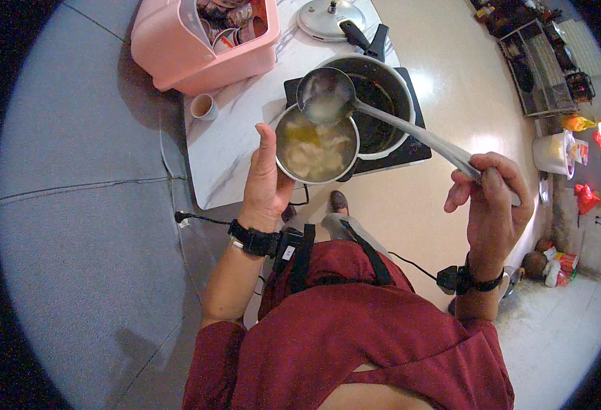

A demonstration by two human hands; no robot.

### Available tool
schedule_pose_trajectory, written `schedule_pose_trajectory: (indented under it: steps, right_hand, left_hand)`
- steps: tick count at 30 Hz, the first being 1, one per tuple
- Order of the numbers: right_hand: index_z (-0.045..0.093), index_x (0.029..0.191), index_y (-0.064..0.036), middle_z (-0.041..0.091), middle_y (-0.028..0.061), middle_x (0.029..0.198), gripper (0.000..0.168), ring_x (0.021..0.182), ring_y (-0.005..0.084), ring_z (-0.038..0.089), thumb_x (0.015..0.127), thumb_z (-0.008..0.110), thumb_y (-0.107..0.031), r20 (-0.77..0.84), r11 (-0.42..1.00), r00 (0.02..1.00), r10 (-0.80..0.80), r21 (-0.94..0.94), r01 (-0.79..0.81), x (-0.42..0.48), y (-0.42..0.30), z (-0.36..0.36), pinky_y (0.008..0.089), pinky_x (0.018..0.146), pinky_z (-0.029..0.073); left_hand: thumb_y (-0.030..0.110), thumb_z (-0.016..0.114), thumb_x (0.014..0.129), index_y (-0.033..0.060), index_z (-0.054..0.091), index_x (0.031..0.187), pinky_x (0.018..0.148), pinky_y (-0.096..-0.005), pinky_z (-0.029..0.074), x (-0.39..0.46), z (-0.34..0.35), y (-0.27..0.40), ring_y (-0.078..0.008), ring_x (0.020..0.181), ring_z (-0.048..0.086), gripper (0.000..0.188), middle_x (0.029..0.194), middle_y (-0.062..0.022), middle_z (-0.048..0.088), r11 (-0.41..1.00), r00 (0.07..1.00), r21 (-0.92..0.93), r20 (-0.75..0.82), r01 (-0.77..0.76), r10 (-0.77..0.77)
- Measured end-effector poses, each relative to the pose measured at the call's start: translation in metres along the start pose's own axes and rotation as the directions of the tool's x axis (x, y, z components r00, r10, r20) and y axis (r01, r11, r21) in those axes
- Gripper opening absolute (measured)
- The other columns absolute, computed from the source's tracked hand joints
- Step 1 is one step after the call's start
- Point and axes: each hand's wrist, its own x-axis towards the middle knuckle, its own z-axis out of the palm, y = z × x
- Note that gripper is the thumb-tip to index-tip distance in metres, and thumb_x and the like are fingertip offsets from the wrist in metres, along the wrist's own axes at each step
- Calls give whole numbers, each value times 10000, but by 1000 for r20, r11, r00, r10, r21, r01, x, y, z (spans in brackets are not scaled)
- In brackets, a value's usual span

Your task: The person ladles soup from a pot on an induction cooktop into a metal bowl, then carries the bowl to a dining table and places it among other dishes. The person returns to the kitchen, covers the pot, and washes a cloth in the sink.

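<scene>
My left hand [268,189] holds a round bowl [280,166] from its left side, thumb raised and apart from the rim. Pale chunks in a yellowish broth [313,154] fill much of the bowl. In my right hand [495,200] is the end of a long-handled metal ladle [413,128]. Its cup, with some cloudy liquid in it, overlaps the bowl's far rim; whether they touch I cannot tell. Behind them stands a pressure cooker pot [408,87] with a dark interior, partly hidden by the ladle and bowl.
The pot rests on a black induction cooktop [417,146] on a marble-patterned table [216,169]. The pressure cooker's lid [323,20] lies behind it. A pink storage box [218,72] with dishes and a paper cup [204,107] are at left. A black plug [181,217] hangs beside the table.
</scene>
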Motion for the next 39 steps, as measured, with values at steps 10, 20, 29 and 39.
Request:
schedule_pose_trajectory:
  steps: [10,20,29,39]
  right_hand:
    - [613,1028,28,660,146,816,219,612,188,641,836,553,115,394,788,855,-338,-379,486,-8,-4,18,282,524,512]
    - [612,1062,55,676,170,849,177,624,189,650,914,515,38,225,975,974,-32,-207,79,-11,7,20,288,554,531]
    - [607,1066,82,674,212,850,214,622,211,658,980,486,-72,56,997,996,63,-52,-60,-2,9,16,313,557,553]
    - [600,1050,94,672,220,821,250,548,215,631,966,526,-129,11,968,978,209,136,-209,6,4,10,320,480,538]
  left_hand:
    - [666,470,882,38,407,1414,1095,-440,389,-1,11,3,-268,1288,487,826,1414,-124,483,999,999,9,8,-38,38]
    - [655,493,877,26,458,1366,1060,-444,429,1,8,0,-263,1217,547,798,1325,-123,561,999,999,-19,-5,-35,35]
    - [648,514,875,-22,500,1296,993,-421,498,-2,13,0,-236,1135,602,791,1238,-139,602,996,997,-49,-33,-76,75]
    - [649,518,865,40,449,1380,1051,-451,435,0,7,-2,-272,1224,538,800,1354,-125,539,996,999,-78,0,-49,49]
